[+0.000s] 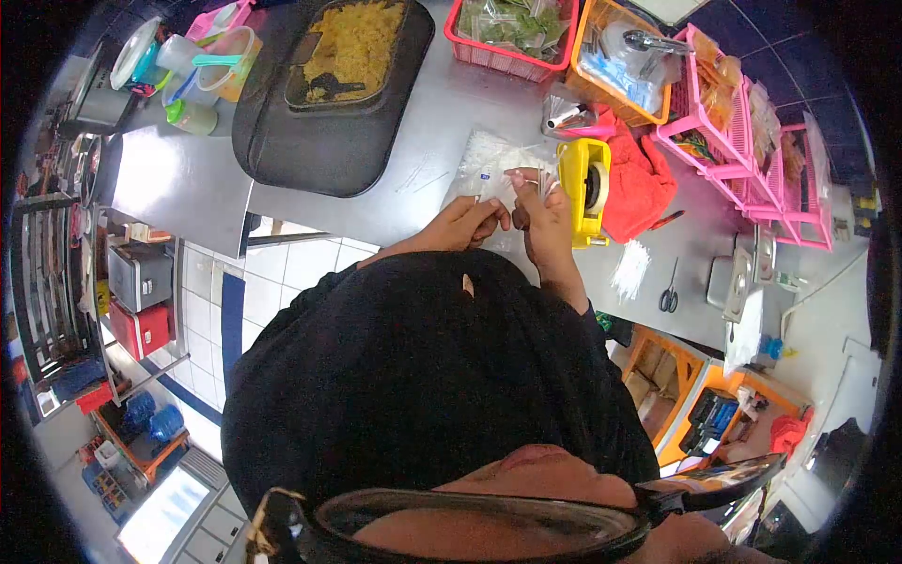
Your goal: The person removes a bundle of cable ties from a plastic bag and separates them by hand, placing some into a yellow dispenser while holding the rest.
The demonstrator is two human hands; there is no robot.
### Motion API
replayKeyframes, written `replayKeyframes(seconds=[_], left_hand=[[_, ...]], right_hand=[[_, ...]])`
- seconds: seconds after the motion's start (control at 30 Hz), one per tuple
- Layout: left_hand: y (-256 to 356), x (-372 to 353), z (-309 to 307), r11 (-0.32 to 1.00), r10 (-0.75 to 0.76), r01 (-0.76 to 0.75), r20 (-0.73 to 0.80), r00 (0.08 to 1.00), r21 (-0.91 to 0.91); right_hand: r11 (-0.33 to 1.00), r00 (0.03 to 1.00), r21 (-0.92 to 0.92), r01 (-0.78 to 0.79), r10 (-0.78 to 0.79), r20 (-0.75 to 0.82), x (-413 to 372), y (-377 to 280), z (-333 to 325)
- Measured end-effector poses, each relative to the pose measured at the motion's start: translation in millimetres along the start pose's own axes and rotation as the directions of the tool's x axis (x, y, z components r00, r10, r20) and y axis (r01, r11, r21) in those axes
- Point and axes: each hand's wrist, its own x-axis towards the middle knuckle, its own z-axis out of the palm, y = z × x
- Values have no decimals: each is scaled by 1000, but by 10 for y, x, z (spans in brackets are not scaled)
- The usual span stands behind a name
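Observation:
Fingers of my left hand [473, 221] are curled and pinch the lower edge of a clear plastic bag [481, 169] over the steel table. Close beside it, my right hand [545, 214] is bent around the same plastic, its thumb and index finger near the bag's right side. The exact grip of both hands is partly hidden by the fingers. Just right of my right hand stands a yellow tape dispenser [578, 221] with a roll of tape in it. A red cloth [641, 183] lies against the dispenser's far side.
Left on the table is a black tray [282, 155] with a pan of yellow food [352, 47]. Red [512, 69] and orange baskets [620, 103] stand at the back, pink racks [742, 179] to the right. Scissors [668, 297] lie near white strips [631, 271].

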Motion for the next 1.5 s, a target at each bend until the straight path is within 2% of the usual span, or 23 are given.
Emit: replayKeyframes(seconds=[0.13, 0.23, 0.33, 0.37, 0.47, 0.57, 0.67, 0.77, 0.87, 1.07, 1.17, 1.27, 1.37, 1.47, 1.5], left_hand=[[33, -17, 1, 1000, 15, -15, 35, 999, 8], [-30, 12, -21, 999, 4, -2, 42, 999, -38], [-2, -3, -23, 996, -49, 53, 55, 997, -78], [-9, 2, -31, 996, -40, 44, 62, 997, -72], [-26, 11, -33, 998, -31, 35, 83, 996, -54], [-8, -3, -14, 998, -47, 51, 91, 995, -42], [-44, 3, -25, 997, -58, 63, 90, 994, -46], [-19, -12, -26, 997, -70, 72, 80, 994, -26], [41, -44, 4, 998, -55, 57, 72, 996, -16], [-8, -21, -11, 997, -35, 43, 113, 993, -66], [-25, -11, -21, 995, -45, 55, 127, 991, -82], [-3, -24, -10, 997, -27, 37, 131, 991, -73], [18, -30, -13, 996, -65, 73, 129, 989, -51], [73, -53, 1, 996, -72, 78, 144, 987, -38], [44, -32, -13, 996, -64, 72, 157, 986, -44]], right_hand=[[998, 997, 62, 14, -9, -76, 19, 3, 10], [935, 973, 317, 158, -92, -212, 92, 96, -86], [932, 973, 300, 202, -157, -167, 151, 20, -190], [948, 981, 264, 177, -147, -130, 153, 7, -210], [988, 988, -22, 150, -150, -36, 125, 57, -204], [999, 998, 50, -14, 11, 64, 74, 51, -137], [997, 992, -65, -49, 56, 112, -12, -39, -51], [979, 998, -200, -29, 41, 53, -68, -125, 55], [995, 999, -96, -20, 23, 31, 4, 42, -38], [972, 999, 232, -40, 42, -3, 10, -15, -68], [986, 997, 163, 42, -30, -72, 13, 5, -58], [906, 986, 397, 146, -98, -138, 61, 39, -112], [786, 991, 604, 131, -102, -83, 137, 4, -257], [971, 994, 233, 52, -29, -102, 145, -16, -239], [977, 999, 211, 12, -1, -53, 130, -8, -233]])
